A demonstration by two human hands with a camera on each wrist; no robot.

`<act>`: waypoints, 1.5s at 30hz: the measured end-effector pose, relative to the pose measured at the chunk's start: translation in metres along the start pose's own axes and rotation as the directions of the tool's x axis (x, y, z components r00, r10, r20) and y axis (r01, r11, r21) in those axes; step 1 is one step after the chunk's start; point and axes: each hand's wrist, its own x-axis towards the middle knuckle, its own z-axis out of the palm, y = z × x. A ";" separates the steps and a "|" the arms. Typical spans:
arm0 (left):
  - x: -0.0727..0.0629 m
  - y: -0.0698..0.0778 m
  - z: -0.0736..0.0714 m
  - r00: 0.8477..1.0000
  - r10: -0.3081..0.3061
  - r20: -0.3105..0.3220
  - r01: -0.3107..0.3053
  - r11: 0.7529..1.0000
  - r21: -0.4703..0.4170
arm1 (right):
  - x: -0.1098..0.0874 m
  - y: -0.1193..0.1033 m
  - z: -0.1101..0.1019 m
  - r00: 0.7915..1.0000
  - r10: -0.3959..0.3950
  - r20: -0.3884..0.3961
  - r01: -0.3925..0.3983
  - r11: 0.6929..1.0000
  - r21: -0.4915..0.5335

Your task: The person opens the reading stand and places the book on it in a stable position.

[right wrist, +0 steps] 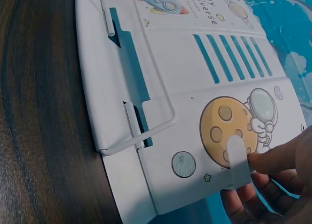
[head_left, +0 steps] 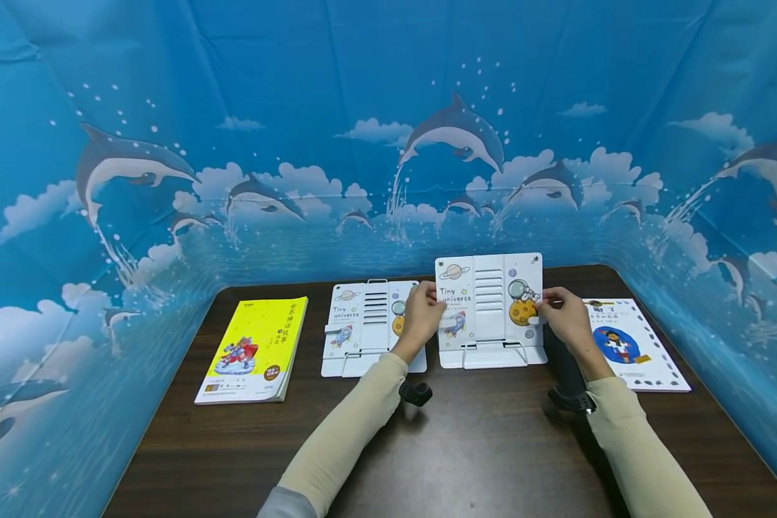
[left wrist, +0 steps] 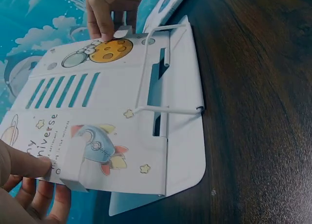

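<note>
A white book stand [head_left: 490, 327] printed "Tiny universe", with a rocket, a moon and an astronaut, leans upright on the table between both hands. My left hand [head_left: 421, 316] pinches its left edge, thumb on the front beside a white side clip [left wrist: 75, 171] and fingers behind. At the opposite edge, my right hand [head_left: 566, 316] pinches the panel next to the other side clip [right wrist: 238, 161], thumb in front. A white wire page holder [left wrist: 168, 109] crosses the stand's lower front. Left of it, a matching book stand [head_left: 372, 360] tilts lower, partly covered by my left hand.
On the dark wooden table [head_left: 479, 446], a yellow book [head_left: 252, 345] lies at the left. A white-covered book [head_left: 654, 352] with a blue circle lies at the right, partly behind the right hand. A blue dolphin-print cloth [head_left: 337, 93] hangs around the table's back and sides.
</note>
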 end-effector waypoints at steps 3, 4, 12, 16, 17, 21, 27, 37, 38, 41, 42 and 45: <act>-0.001 0.003 -0.002 1.000 0.012 0.008 -0.012 0.999 -0.034 | -0.004 -0.002 -0.006 0.998 -0.048 -0.028 0.048 0.999 0.018; -0.001 0.004 -0.003 1.000 0.018 0.012 -0.017 0.999 -0.041 | -0.005 -0.004 -0.008 0.997 -0.065 -0.038 0.066 0.997 0.026; -0.005 0.008 -0.006 0.997 0.074 0.007 -0.073 0.997 -0.034 | -0.014 -0.010 -0.017 0.994 -0.093 -0.056 0.095 0.995 0.039; -0.006 0.008 -0.008 0.995 0.097 0.008 -0.097 0.995 -0.033 | -0.015 -0.009 -0.018 0.992 -0.108 -0.064 0.111 0.993 0.030; -0.006 0.008 -0.009 0.995 0.102 0.006 -0.101 0.994 -0.030 | -0.016 -0.008 -0.018 0.992 -0.109 -0.067 0.111 0.993 0.029; -0.005 0.007 -0.009 0.993 0.121 0.002 -0.121 0.993 -0.016 | -0.018 -0.008 -0.018 0.992 -0.098 -0.081 0.099 0.995 0.014; -0.001 0.007 -0.010 0.988 0.154 -0.008 -0.154 0.988 0.013 | -0.026 -0.009 -0.019 0.992 -0.102 -0.077 0.102 0.995 -0.001; 0.013 0.009 -0.013 0.990 0.141 0.024 -0.142 0.989 0.043 | -0.055 -0.014 -0.020 0.969 -0.233 -0.084 0.233 0.972 -0.012; 0.014 0.008 -0.014 0.990 0.140 0.025 -0.141 0.989 0.037 | -0.058 -0.014 -0.019 0.966 -0.246 -0.082 0.246 0.969 -0.016; 0.019 0.008 -0.015 0.989 0.146 0.032 -0.147 0.989 0.022 | -0.066 -0.016 -0.013 0.955 -0.286 -0.078 0.286 0.958 -0.013; 0.021 0.008 -0.016 0.988 0.148 0.034 -0.149 0.989 0.020 | -0.068 -0.017 -0.010 0.950 -0.301 -0.077 0.302 0.953 -0.007; 0.026 0.008 -0.016 0.987 0.151 0.048 -0.152 0.988 0.009 | -0.076 -0.019 -0.002 0.928 -0.363 -0.085 0.365 0.931 0.015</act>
